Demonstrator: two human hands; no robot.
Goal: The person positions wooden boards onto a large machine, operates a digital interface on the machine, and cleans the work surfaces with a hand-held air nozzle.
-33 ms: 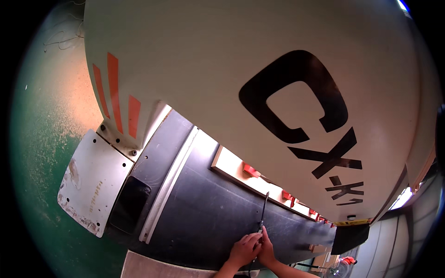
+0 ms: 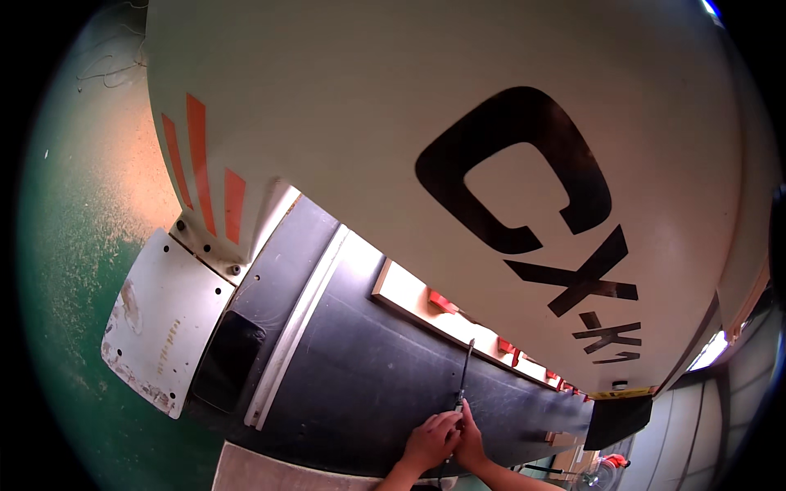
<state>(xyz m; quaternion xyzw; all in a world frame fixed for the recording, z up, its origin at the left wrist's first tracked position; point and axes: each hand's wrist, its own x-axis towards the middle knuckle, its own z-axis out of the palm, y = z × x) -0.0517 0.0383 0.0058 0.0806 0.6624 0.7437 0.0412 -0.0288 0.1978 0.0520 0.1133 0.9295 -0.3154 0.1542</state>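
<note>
Hands paired on a thin tool at the black panel

Left hand point(image 2: 428, 442) and right hand point(image 2: 470, 442) close their fingers together round the slim rod tool point(image 2: 464, 368), apparently for steadiness; its tip rises from the black panel point(image 2: 360, 376) toward the wooden strip point(image 2: 409, 295) just below the white housing point(image 2: 393, 123).

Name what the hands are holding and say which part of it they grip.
Both hands, left hand and right hand, grip a thin dark rod-like tool by its lower end; its tip points up toward the wooden strip.

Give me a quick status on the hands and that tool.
Left hand and right hand together, gripping thin tool. Tool tip up against black panel, below white housing. Nothing blocking.
</note>
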